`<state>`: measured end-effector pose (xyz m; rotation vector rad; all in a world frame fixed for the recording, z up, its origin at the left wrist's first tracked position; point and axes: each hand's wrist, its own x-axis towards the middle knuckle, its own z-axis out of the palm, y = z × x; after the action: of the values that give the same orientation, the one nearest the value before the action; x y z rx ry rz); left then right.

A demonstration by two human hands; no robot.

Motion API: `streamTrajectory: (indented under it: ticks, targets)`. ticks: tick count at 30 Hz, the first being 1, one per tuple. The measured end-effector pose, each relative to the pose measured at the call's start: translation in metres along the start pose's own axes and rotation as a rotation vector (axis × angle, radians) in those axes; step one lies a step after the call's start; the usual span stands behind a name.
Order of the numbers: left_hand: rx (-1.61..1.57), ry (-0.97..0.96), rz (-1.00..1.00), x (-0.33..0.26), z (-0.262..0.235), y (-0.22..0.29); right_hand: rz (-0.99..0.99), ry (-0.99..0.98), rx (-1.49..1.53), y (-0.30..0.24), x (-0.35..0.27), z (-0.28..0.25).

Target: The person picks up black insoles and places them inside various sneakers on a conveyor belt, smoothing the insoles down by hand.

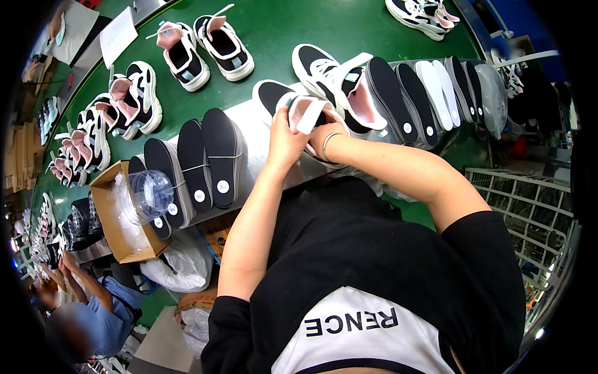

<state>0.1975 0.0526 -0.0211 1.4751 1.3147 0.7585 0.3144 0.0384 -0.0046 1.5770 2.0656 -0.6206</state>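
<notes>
A black-and-white sneaker (270, 98) with a pink lining lies on the metal strip at the near edge of the green table, toe pointing away. My left hand (288, 142) is closed around its left side, close to the raised white strap and tongue. At the shoe's opening is my right hand (322, 133), with a bracelet at the wrist; its fingers go inside and are hidden. Just beyond and to the right, a matching sneaker (316, 67) rests with its pink-lined collar facing me. Black insoles (391, 93) stand in a row beside it, along with white insoles (435, 93).
Banded stacks of black insoles (221, 153) stand left of my hands, beside a cardboard box (112, 227) holding clear plastic rolls. More sneakers (224, 47) line the green table (268, 31). A wire rack (517, 199) stands at right. A co-worker in blue (115, 311) is at lower left.
</notes>
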Motion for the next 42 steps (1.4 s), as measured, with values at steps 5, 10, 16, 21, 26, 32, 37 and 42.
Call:
streamTrajectory:
  ticks: [5,10,16,21,26,32,37,42]
  targets:
    - [-0.089,-0.096,-0.04,0.011,-0.001,0.0,-0.166,-0.277,-0.012,0.009,-0.021,-0.028]
    - [-0.19,-0.051,-0.01,0.027,-0.001,-0.002,-0.226,-0.233,0.032,0.009,-0.058,-0.034]
    - [-0.094,0.014,0.091,0.028,0.0,0.008,-0.178,-0.339,0.024,0.01,-0.044,-0.02]
    - [-0.137,-0.044,0.093,0.038,-0.039,0.026,-0.432,0.52,0.623,0.059,-0.078,-0.016]
    - [0.081,0.41,0.217,0.027,-0.056,0.066,0.157,0.894,0.766,0.188,-0.083,0.003]
    - [0.349,0.059,0.672,0.018,0.016,0.106,0.926,0.311,0.448,0.262,-0.089,0.077]
    - [0.373,-0.143,0.321,0.051,0.078,0.094,0.885,0.484,0.336,0.265,-0.083,0.087]
    - [0.471,0.001,0.438,0.065,0.086,0.084,0.854,0.523,0.392,0.273,-0.097,0.069]
